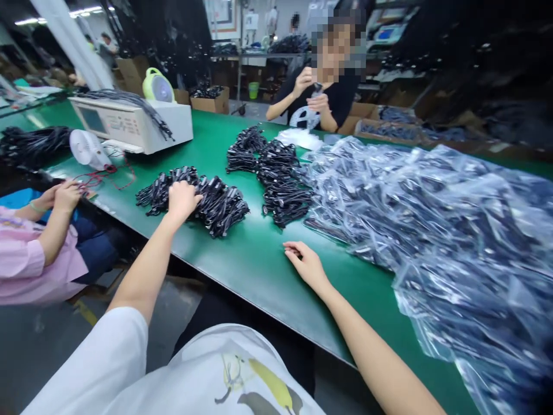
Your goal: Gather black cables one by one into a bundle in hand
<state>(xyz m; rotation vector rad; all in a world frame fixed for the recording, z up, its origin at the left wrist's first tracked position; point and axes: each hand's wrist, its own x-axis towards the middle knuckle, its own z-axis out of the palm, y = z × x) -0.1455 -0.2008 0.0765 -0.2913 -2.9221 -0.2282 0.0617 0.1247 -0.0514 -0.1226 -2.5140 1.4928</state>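
Observation:
My left hand point(182, 202) reaches over a row of bundled black cables point(222, 207) on the green table. Its fingers curl down onto a bundle and their tips are hidden; the thumb points right. My right hand point(306, 265) hovers low over or rests on the table's near side, fingers loosely bent, a gap by the thumb, nothing in them. Beyond it stands a second pile of black cable bundles point(283, 184), apart from the hand. To the right, clear plastic bags point(389, 196) filled with dark cables are heaped.
Across the green table point(242, 265), a co-worker point(317, 98) holds a small item in both hands. At left are a bench instrument point(142, 124) with cables on top, a small white fan point(88, 148), red wires and a seated person in a pink shirt point(26, 259).

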